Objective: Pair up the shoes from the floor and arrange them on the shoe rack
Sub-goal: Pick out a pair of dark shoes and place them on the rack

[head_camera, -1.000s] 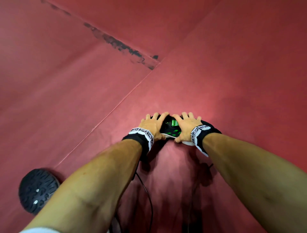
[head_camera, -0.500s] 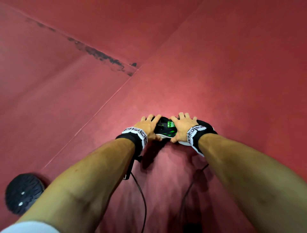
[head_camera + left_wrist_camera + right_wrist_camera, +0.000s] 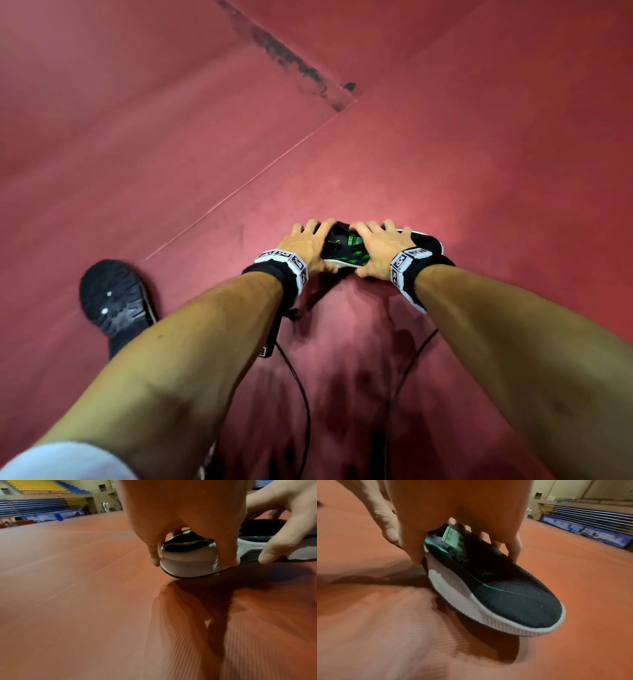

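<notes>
Both grips, left hand (image 3: pixel 306 244) and right hand (image 3: pixel 376 249), clamped on black knit sneaker (image 3: pixel 505 591), white ribbed sole, green accents.

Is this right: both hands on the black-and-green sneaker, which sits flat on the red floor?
Not flat. The left wrist view shows the sneaker lifted clear of the red floor, shadow beneath. Left hand and right hand both grip it.

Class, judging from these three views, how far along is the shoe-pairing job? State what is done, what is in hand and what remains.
Done: nothing visible; no rack or finished pair appears in any view. In hand: the left hand and right hand both grip one black-and-green sneaker, its heel lifted just off the red floor. Left: a black shoe lies sole-up on the floor; whether it is the sneaker's mate cannot be told. All pairing and racking remains.
</notes>
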The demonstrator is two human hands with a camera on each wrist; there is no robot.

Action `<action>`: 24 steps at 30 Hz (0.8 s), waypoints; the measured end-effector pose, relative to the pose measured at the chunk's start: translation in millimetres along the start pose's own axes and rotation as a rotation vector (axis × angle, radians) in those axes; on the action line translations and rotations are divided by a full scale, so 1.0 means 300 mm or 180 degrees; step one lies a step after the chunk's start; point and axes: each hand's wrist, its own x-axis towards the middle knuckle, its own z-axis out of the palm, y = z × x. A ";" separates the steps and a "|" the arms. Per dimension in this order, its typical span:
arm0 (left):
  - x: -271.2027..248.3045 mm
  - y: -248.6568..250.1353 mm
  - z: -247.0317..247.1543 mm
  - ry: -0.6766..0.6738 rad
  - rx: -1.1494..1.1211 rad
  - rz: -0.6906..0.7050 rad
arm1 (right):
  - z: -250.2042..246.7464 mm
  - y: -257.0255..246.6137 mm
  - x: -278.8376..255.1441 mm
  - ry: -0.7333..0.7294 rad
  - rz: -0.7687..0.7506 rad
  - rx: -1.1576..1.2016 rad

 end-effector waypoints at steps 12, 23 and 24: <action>-0.334 -0.469 0.080 0.0411 -0.0493 -0.1817 | 0.065 -0.432 0.087 0.0001 -0.0701 -0.0633; -0.517 -0.761 0.228 0.0251 -0.0897 -0.3161 | 0.142 -0.620 0.176 -0.0003 -0.0774 -0.0491; -0.522 -0.768 0.235 0.0292 -0.0984 -0.3187 | 0.145 -0.618 0.179 -0.0006 -0.0763 -0.0450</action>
